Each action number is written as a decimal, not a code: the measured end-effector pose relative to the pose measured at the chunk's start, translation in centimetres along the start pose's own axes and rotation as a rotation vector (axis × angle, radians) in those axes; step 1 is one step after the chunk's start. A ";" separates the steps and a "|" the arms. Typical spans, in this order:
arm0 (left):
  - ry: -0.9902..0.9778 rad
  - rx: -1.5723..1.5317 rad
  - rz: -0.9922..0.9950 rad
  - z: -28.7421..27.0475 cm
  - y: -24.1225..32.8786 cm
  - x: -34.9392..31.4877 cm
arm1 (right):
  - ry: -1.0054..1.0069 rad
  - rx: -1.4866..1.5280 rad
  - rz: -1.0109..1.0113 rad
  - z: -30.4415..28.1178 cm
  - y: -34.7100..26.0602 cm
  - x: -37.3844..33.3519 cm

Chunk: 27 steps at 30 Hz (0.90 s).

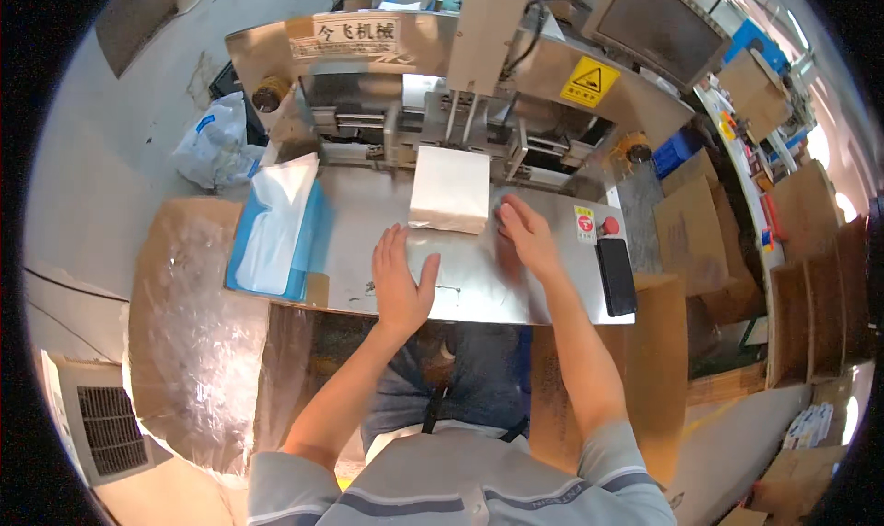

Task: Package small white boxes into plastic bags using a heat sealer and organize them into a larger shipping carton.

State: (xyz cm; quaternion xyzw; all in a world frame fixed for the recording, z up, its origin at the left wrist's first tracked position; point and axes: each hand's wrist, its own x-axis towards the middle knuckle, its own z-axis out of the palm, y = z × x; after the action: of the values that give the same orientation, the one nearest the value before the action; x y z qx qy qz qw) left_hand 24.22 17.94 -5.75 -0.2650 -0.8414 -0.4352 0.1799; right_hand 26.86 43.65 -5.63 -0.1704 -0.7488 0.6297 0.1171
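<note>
A white, block-shaped stack or box sits at the middle of the metal worktable, against the machine. I cannot tell whether it is a carton or a pile of sheets. Just in front of its near left corner, my left hand is open, fingers stretched forward and thumb apart, holding nothing. My right hand is to the right of the block with a small gap between them. Its fingers are loosely bent and apart, and nothing shows in them.
Left on the table stands a blue box with white plastic bags or sheets. A black phone and a red button are at the right edge. Behind rises the machine's metal column. Cardboard boxes stand at right.
</note>
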 end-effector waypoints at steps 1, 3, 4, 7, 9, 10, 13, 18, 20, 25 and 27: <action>-0.015 0.004 0.015 0.1 0.1 0.7 | 0.015 0.015 0.003 0.1 0.1 0.1; -0.016 -0.211 -0.203 0.2 0.2 2.6 | 0.044 -0.084 -0.099 0.7 0.1 0.4; -0.014 -0.262 -0.225 0.4 -0.5 3.7 | 0.050 -0.073 -0.102 1.3 -0.6 0.4; 0.055 -0.354 -0.299 2.1 -1.7 7.1 | 0.061 -0.132 -0.044 2.4 -2.0 0.6; -0.092 -0.478 -0.383 1.7 -0.8 9.0 | 0.163 -0.311 -0.103 3.4 -2.3 0.9; -0.234 -0.596 -0.487 1.3 -0.3 9.5 | 0.156 -0.341 -0.065 3.8 -2.9 0.8; -0.260 -0.576 -0.538 1.5 0.0 8.7 | -0.047 -0.077 -0.040 3.7 -5.6 -0.2; -0.288 -0.875 -0.714 0.5 2.0 4.9 | -0.036 0.177 0.053 0.1 -3.7 -2.2; -0.357 -0.934 -0.755 -0.5 2.9 3.7 | -0.100 0.249 0.172 -0.8 -5.8 -5.1; -0.526 -0.824 -0.780 -1.9 7.7 4.7 | 0.341 -0.453 -0.562 -1.4 -6.1 -11.1; -0.700 -1.058 -0.879 -2.0 8.8 6.0 | 0.301 -0.767 -0.809 -1.9 -7.3 -13.4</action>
State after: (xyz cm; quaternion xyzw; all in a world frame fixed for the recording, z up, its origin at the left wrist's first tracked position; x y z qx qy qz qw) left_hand 24.89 22.29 4.21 -0.0794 -0.5573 -0.7019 -0.4365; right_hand 39.03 38.85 2.39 0.0114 -0.9043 0.1872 0.3836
